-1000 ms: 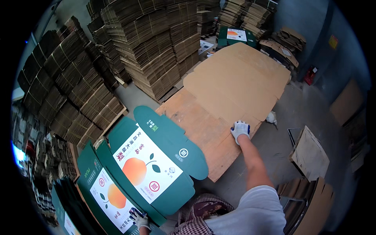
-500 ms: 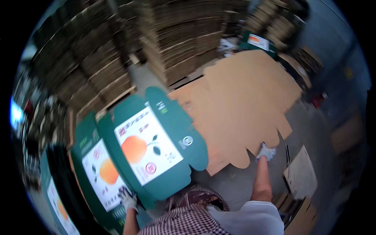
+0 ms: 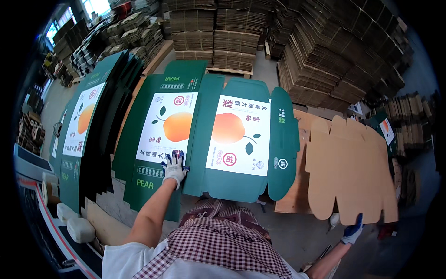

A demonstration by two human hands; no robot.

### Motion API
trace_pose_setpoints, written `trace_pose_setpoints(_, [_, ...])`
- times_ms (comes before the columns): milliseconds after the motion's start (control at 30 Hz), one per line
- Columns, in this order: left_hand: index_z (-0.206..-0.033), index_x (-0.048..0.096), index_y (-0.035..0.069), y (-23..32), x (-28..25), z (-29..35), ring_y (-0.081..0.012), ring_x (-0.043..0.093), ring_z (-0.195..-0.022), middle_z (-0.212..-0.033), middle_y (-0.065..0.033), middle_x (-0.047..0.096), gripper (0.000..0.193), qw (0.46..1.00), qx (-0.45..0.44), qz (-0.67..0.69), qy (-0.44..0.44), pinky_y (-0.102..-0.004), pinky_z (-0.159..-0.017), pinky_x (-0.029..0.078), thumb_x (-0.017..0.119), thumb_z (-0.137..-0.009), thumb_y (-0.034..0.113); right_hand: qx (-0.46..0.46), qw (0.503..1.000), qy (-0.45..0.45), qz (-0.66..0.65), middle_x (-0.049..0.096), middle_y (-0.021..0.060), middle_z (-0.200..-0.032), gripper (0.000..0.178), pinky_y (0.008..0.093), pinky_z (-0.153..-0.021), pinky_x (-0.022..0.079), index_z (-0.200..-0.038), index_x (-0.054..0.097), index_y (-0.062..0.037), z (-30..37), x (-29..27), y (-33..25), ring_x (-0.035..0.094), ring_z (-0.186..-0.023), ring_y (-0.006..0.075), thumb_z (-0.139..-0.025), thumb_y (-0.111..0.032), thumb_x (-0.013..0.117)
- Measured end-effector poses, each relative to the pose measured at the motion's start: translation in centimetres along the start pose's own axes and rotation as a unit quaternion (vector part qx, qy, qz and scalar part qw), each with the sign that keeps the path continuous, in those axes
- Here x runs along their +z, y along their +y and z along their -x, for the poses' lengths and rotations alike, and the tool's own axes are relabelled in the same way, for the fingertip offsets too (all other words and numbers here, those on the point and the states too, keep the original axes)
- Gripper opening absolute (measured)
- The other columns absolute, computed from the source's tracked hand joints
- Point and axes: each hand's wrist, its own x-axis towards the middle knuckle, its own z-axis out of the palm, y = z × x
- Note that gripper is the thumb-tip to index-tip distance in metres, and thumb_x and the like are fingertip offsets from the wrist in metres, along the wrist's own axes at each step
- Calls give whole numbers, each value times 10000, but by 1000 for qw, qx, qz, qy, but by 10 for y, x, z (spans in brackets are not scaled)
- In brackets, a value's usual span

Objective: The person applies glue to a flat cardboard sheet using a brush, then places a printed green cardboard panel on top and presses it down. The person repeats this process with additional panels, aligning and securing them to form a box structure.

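Note:
A green printed box blank (image 3: 241, 186), with white panels showing an orange fruit, lies unfolded on the wooden tabletop in front of me. My left hand (image 3: 174, 169), in a white glove with dark blue fingertips, rests on its left part, fingers spread. Off to the right, a brown cardboard blank (image 3: 353, 167), plain side up, extends past the table's right end. Around its near edge my right hand (image 3: 354, 231), gloved likewise, is closed; some of the fingers are hidden.
Several green blanks (image 3: 88, 116) stand stacked at the left. Tall bundles of flat brown cardboard (image 3: 334, 51) rise behind the table. The wooden tabletop (image 3: 292, 195) shows between the two blanks. White plastic jugs (image 3: 80, 230) stand at lower left.
The view has swung, bringing the left stack further into sight. The brown blank has moved right, away from the green one, in my right hand. My left hand stays on the green blank.

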Motion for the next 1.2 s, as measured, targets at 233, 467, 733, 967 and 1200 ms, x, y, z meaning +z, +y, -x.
trace_pose_setpoints(233, [-1324,287,210,-8,-2,-11,-358,169,-1283,-1384,-109,227,683,999,-8,50,-16,-565,-988,216,604,-727,311,-133,983,-65,111,483,97,-1147,431,341,-865,403,-1197,417,-10,12,113,-77,488,-1022,202,-815,-133,573])
trace_pose_setpoints(467, [-1229,427,99,-14,-19,-23,-329,424,-1106,-1236,-140,431,534,899,81,429,-20,-467,-942,336,500,-804,414,-248,790,-292,479,557,146,-1005,378,315,-786,440,-1099,504,-16,54,230,-73,552,-885,252,-737,-56,606])
trace_pose_setpoints(733, [-1130,489,-31,29,-68,35,-244,542,-975,-1096,-143,542,637,289,207,872,-338,-364,-867,436,406,-830,524,-465,514,-415,590,516,83,-1130,518,401,-788,418,-1149,512,-169,111,273,37,498,-1001,282,-646,-73,592])
trace_pose_setpoints(967, [-984,571,-27,41,-27,58,-143,582,-743,-877,-75,609,232,609,58,766,-197,-244,-640,480,554,-812,128,-228,593,-563,529,492,126,-1183,558,391,-871,393,-1200,469,-153,152,275,92,477,-1056,303,-690,-290,652])
trace_pose_setpoints(1200, [-964,569,-46,42,-17,67,-109,545,-691,-801,-62,598,286,721,64,678,-129,-230,-602,454,609,-783,171,-42,688,-508,517,597,188,-891,331,386,-716,459,-1046,570,-78,217,315,109,578,-817,332,-800,-294,521])
